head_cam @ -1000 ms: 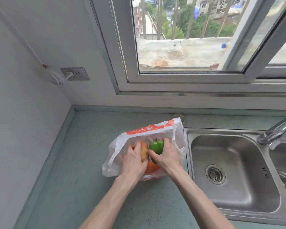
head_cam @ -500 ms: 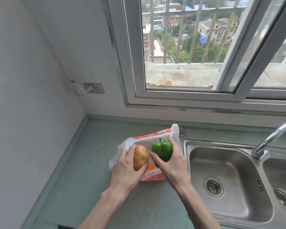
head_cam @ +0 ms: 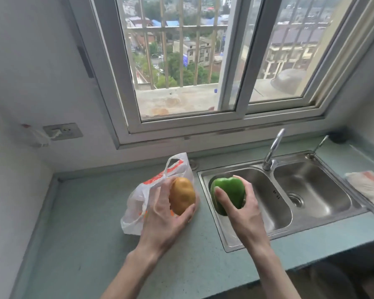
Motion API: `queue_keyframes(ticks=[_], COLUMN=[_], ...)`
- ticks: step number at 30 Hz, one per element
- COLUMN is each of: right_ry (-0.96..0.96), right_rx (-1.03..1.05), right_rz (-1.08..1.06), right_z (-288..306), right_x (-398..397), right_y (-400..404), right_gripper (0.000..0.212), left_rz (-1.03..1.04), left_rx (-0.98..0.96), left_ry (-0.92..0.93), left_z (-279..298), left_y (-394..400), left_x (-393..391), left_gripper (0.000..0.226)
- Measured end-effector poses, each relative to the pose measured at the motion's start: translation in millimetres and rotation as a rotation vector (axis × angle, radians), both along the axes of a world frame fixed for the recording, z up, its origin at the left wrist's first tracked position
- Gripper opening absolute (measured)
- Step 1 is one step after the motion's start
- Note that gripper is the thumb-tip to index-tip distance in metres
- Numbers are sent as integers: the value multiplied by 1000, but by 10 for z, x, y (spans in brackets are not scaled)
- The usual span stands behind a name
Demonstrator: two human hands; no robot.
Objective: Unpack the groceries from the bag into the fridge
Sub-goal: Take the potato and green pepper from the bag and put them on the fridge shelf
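Note:
A white plastic bag (head_cam: 138,201) with orange print lies on the green counter (head_cam: 84,234), left of the sink. My left hand (head_cam: 166,221) grips a brown potato (head_cam: 181,196) above the bag's right end. My right hand (head_cam: 242,212) holds a green bell pepper (head_cam: 228,194) over the left basin of the steel sink (head_cam: 274,203). Something orange shows faintly through the bag. The fridge is not in view.
A double steel sink with a tap (head_cam: 272,149) fills the counter's right half. A folded cloth or bag (head_cam: 367,188) lies right of the sink. A wall socket (head_cam: 63,131) sits at left, a barred window (head_cam: 203,61) behind, and the counter's front edge is near me.
Both hands have lifted out of the bag with the potato and the pepper. The pepper has moved right, over the sink. The view has pulled back and tilted up.

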State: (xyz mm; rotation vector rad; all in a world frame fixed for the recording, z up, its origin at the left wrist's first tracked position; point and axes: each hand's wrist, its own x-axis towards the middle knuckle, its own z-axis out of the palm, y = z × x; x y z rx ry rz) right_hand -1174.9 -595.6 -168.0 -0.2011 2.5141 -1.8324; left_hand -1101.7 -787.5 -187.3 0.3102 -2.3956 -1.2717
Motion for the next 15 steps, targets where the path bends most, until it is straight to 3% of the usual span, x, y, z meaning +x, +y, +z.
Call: queue_keyframes(ticks=[5, 10, 15], right_ry=[-40, -23, -14], right_rx=[-105, -157, -198], right_rz=[-156, -292, -389], right_z=[121, 211, 307], right_x=[176, 316, 517], right_y=[446, 1013, 1635], right_gripper=[47, 64, 53], left_rz=[-193, -366, -492], left_rx=[-38, -52, -21], left_ry=[11, 26, 67], left_z=[74, 223, 336], left_y=[342, 832, 1502], left_x=[-159, -367, -483], left_gripper=[73, 76, 75])
